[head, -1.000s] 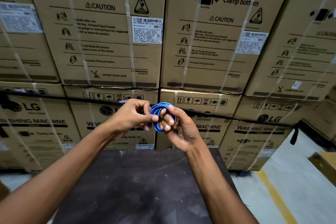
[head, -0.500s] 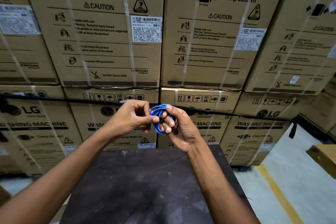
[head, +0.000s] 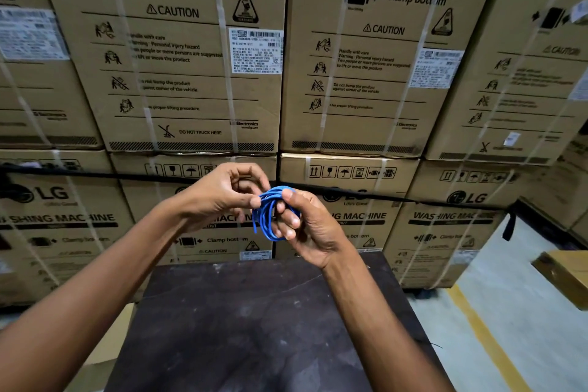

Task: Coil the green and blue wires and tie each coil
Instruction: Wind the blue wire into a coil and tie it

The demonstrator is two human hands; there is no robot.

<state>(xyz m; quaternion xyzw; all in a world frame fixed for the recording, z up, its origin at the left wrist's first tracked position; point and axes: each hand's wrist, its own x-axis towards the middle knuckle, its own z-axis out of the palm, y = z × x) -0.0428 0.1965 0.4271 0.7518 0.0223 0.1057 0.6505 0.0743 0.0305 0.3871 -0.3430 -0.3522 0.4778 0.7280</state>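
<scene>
Over the dark scuffed tabletop [head: 254, 328], the right hand [head: 313, 226] has its fingers curled round one small blue wire coil [head: 270, 216], and the left hand [head: 219, 196] pinches a strand just left of those fingers. Ease either grip and I'd bet the springy loops pop apart. Two hands, one coil, no green wire visible. Stacked cardboard boxes [head: 191, 57] behind.

The upper cardboard boxes [head: 191, 73] read "Clamp bottom", "CAUTION", "DO NOT TRUCK HERE"; beneath them, lower boxes [head: 445, 232] read "LG", "WASHING MACHINE".
</scene>
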